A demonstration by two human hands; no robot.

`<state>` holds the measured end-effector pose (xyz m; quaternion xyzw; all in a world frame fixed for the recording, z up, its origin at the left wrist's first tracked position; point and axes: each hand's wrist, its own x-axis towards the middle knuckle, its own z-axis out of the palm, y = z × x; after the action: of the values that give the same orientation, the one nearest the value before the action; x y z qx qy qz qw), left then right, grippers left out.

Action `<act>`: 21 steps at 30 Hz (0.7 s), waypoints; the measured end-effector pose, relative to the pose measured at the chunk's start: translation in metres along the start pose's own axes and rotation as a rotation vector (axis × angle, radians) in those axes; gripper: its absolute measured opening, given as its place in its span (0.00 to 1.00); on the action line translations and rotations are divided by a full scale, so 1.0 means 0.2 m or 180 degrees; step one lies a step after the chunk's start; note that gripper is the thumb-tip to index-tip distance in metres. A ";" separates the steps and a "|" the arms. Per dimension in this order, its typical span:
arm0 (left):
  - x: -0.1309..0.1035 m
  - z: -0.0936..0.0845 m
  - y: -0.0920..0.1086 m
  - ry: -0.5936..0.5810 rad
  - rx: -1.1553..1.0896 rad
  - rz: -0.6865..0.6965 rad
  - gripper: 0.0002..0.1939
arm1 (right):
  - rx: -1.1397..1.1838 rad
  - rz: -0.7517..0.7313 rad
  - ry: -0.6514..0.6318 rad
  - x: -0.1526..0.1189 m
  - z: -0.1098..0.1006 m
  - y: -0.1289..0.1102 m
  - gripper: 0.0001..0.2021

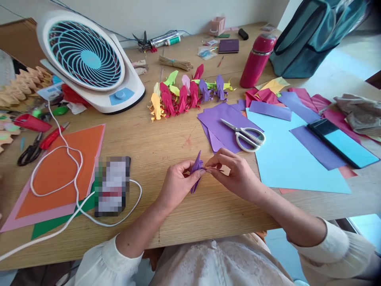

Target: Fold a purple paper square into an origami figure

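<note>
My left hand (178, 180) pinches a purple folded-paper figure (196, 167), with pointed flaps sticking out above and below the fingers. Close against it, my right hand (235, 172) has thumb and forefinger pressed together on a thin brownish stick that touches the figure's right side; most of it is hidden by the fingers. White-handled scissors (250, 139) lie just beyond the right hand, on purple paper sheets (214, 123). Farther back stands a cluster of finished folded-paper figures (183, 97) in yellow, red, pink, green and purple.
At left are a white fan (89, 59), orange paper (71, 159), a phone (111, 186) and a looping white cable (76, 178). Light-blue paper (291, 159), a dark phone (342, 143), a red bottle (257, 61) and a teal bag (303, 43) occupy the right. A stick bundle (175, 62) lies behind.
</note>
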<state>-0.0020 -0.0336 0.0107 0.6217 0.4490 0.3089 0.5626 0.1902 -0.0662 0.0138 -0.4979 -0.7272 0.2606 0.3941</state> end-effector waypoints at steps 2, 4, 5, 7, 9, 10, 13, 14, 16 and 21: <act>0.00 0.00 -0.02 0.0100 0.0008 0.0004 0.12 | -0.0069 -0.0163 0.0042 -0.01 0.00 0.02 0.04; 0.00 0.00 -0.03 0.0181 0.0100 0.0017 0.12 | -0.0134 -0.0270 0.0029 -0.01 0.00 0.04 0.05; 0.00 0.00 -0.03 0.0199 0.0151 0.0009 0.12 | -0.0146 -0.0289 0.0011 -0.01 0.00 0.04 0.05; 0.00 -0.01 -0.03 0.0187 0.0222 -0.0012 0.11 | -0.0151 -0.0266 -0.0034 -0.01 0.00 0.05 0.06; 0.00 -0.01 -0.03 0.0154 0.0265 -0.0003 0.11 | -0.0175 -0.0227 -0.0114 -0.01 -0.01 0.05 0.07; -0.01 -0.02 -0.03 0.0132 0.0283 0.0013 0.11 | -0.0176 -0.0212 -0.0161 -0.01 -0.01 0.05 0.07; -0.01 -0.02 -0.02 0.0019 0.0321 0.0010 0.11 | -0.0050 -0.0184 -0.0333 0.00 -0.02 0.06 0.07; -0.01 -0.02 -0.02 -0.0033 0.0326 0.0000 0.11 | 0.0029 -0.0167 -0.0394 0.00 -0.02 0.06 0.07; -0.01 -0.02 -0.03 -0.0129 0.0326 -0.0008 0.11 | 0.0191 -0.0143 -0.0504 0.00 -0.03 0.07 0.07; -0.01 -0.03 -0.06 -0.0178 0.0285 -0.0063 0.13 | 0.0435 -0.0004 -0.0578 0.00 -0.03 0.09 0.06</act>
<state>-0.0110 -0.0323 0.0002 0.6502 0.4526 0.2655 0.5495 0.2054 -0.0590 0.0032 -0.4437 -0.7408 0.3534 0.3598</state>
